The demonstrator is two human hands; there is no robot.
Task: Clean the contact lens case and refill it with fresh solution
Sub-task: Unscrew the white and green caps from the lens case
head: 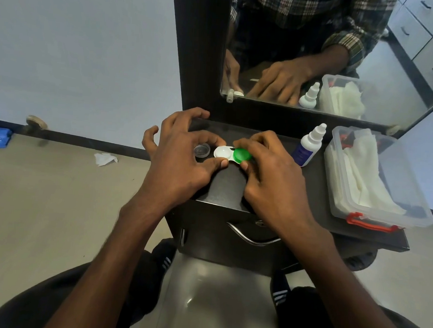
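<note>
**Lens case held at the table's centre, one cap off**

The contact lens case [227, 154] lies on the dark table [227, 188] at the centre of the frame. It is white, with its left well open and a green cap [242, 155] over the right well. The left hand [182, 161] pinches the open well between thumb and forefinger, its other fingers [180, 117] spread and raised. The right hand [274, 173] has thumb and fingertips curled round the green cap, hiding its far edge.

Just left of the case, touching the table, sits a loose grey cap [202, 150]. Right of the hands stands a white solution bottle [309, 145], tilted, and beside it a clear plastic box [377, 215] holding white tissues [365, 173]. A mirror [348, 57] fills the upper right. A crumpled tissue [105, 159] lies on the floor at left.
</note>
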